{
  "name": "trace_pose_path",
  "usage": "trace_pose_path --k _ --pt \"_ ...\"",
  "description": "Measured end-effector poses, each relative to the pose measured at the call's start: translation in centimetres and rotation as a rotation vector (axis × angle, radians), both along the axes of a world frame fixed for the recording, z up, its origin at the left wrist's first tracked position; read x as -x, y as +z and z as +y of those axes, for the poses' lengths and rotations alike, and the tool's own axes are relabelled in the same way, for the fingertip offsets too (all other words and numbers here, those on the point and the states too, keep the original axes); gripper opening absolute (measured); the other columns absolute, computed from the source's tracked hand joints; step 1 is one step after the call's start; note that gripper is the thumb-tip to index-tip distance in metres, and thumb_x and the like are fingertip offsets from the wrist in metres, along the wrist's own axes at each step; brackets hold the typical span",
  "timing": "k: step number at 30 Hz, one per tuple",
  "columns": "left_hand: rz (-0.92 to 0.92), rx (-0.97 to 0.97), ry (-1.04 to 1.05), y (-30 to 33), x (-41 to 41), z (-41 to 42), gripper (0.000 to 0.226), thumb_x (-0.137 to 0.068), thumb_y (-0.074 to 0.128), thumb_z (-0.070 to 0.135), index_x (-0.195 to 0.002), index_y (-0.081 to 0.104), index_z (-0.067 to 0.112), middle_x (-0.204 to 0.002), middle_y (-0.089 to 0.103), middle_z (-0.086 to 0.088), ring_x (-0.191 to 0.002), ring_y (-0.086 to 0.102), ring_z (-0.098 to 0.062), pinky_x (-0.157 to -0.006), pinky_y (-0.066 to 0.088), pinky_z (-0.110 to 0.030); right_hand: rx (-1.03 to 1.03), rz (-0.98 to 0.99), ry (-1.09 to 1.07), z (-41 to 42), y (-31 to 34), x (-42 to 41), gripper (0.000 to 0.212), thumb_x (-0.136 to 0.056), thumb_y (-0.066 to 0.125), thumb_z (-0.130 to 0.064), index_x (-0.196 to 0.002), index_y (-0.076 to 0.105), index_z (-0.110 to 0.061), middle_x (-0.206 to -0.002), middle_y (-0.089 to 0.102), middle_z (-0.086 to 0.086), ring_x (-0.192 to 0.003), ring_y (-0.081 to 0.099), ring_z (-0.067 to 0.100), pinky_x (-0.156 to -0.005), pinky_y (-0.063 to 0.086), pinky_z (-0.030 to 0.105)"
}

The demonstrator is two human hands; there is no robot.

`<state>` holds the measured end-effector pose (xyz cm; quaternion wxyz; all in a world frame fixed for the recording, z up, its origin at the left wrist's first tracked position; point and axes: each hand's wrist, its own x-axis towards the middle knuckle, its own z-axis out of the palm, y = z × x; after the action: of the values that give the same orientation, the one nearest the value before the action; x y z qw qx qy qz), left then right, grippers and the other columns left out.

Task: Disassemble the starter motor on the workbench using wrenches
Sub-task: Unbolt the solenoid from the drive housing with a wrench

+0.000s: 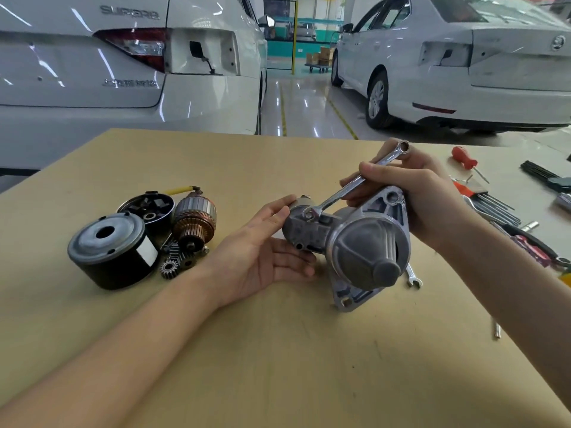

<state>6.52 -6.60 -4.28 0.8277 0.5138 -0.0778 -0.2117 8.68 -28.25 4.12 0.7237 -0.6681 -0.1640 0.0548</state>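
— What do the hands do at this moment?

— The right hand (414, 193) grips the shaft of a chrome wrench (346, 189); the fingers are curled round it. The lower end of the wrench sits on a fastener on top of the starter motor housing (355, 245), and the ring end points up and away, above the knuckles. The left hand (262, 257) is open, palm turned up, with straight fingers that support the rear part of the housing from the left side and from below.

— And where is the motor itself?

— It is on the tan workbench (278, 350), a little right of the middle, with the nose cone toward the camera and the mounting flange touching the board. I think the rear part is lifted a little by the left hand, but the view does not show this clearly.

— What lies around it?

— A second, small open-end wrench (413, 278) lies just beside the flange, on its right. To the left of the left forearm are the removed parts: a black cylindrical case (114, 251), a round cover with dark pieces inside (148, 208), the copper armature (194, 223) and some small gears (176, 262). On the far right edge are a red-handled screwdriver (463, 157), a set of hex keys (491, 208) and pliers (531, 242). Behind the bench stand two white cars (123, 72).
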Motion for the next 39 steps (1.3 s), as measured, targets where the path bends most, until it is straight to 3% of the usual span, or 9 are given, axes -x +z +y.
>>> trace_pose_path --k 9,15,22,25,28,30,35,39 --pt "-0.011 -0.035 -0.004 0.1 0.1 0.0 0.053 -0.084 0.056 0.037 -0.135 0.043 0.030 -0.074 0.065 -0.025 -0.064 0.067 -0.034 -0.063 0.058 -0.039 0.137 -0.101 0.027 0.6 2.2 -0.2 0.021 -0.069 0.070 -0.008 -0.082 0.054 -0.002 -0.080 0.072 0.022 -0.074 0.071 0.038 -0.066 0.061 0.035" --pt "-0.008 -0.042 0.005 0.1 0.0 0.0 0.053 -0.083 0.056 0.038 -0.134 0.044 0.031 -0.073 0.065 -0.025 -0.064 0.068 -0.035 -0.062 0.057 -0.038 0.258 -0.127 0.066 1.0 3.1 -0.9 0.030 -0.068 0.071 -0.011 -0.090 0.055 0.001 -0.079 0.073 0.019 -0.072 0.072 0.033 -0.068 0.061 0.035" --pt "0.015 -0.017 0.011 0.1 -0.1 -0.1 0.045 -0.081 0.056 0.038 -0.125 0.050 0.031 -0.071 0.066 -0.024 -0.062 0.068 -0.034 -0.059 0.057 -0.036 0.805 -0.511 0.295 6.9 6.0 -1.9 0.017 -0.090 0.061 -0.007 -0.102 0.057 0.004 -0.074 0.070 0.011 -0.053 0.066 0.013 -0.055 0.058 0.026" --pt "0.015 0.008 0.010 0.1 0.1 -0.2 0.049 -0.082 0.053 0.036 -0.128 0.044 0.023 -0.071 0.067 -0.025 -0.061 0.068 -0.033 -0.057 0.057 -0.036 1.083 -0.570 0.509 10.9 5.9 -1.7 0.009 -0.091 0.063 -0.015 -0.098 0.064 -0.010 -0.070 0.069 0.005 -0.053 0.064 0.009 -0.058 0.057 0.024" --pt "0.015 0.021 0.024 0.1 0.1 -0.2 0.048 -0.083 0.050 0.033 -0.128 0.042 0.019 -0.070 0.067 -0.025 -0.058 0.068 -0.033 -0.054 0.056 -0.035 1.262 -0.622 0.595 12.7 5.2 -1.3 0.003 -0.089 0.065 -0.020 -0.088 0.062 -0.021 -0.054 0.062 -0.008 -0.044 0.057 0.003 -0.051 0.051 0.020" --pt "0.000 0.018 0.013 0.1 0.2 -0.2 0.043 -0.083 0.051 0.034 -0.124 0.046 0.023 -0.069 0.067 -0.024 -0.058 0.068 -0.033 -0.054 0.057 -0.036 1.151 -0.648 0.572 12.2 5.3 -1.1 0.002 -0.090 0.064 -0.017 -0.091 0.065 -0.018 -0.052 0.060 -0.009 -0.043 0.055 0.003 -0.049 0.048 0.020" --pt "0.006 0.008 0.020 0.3 0.1 -0.3 0.046 -0.080 0.057 0.036 -0.125 0.052 0.028 -0.071 0.065 -0.027 -0.059 0.068 -0.034 -0.056 0.057 -0.037 0.281 -0.333 0.253 6.3 6.0 -1.5 0.005 -0.089 0.062 -0.009 -0.091 0.060 -0.005 -0.072 0.066 0.006 -0.063 0.062 0.017 -0.062 0.055 0.025" --pt "0.003 0.000 0.023 0.3 0.1 -0.3 0.047 -0.079 0.059 0.038 -0.125 0.051 0.030 -0.071 0.065 -0.027 -0.059 0.067 -0.034 -0.055 0.056 -0.035 0.090 -0.120 0.087 1.8 3.1 -1.3 0.020 -0.074 0.069 -0.014 -0.089 0.061 -0.003 -0.077 0.073 0.012 -0.067 0.070 0.021 -0.065 0.057 0.026"
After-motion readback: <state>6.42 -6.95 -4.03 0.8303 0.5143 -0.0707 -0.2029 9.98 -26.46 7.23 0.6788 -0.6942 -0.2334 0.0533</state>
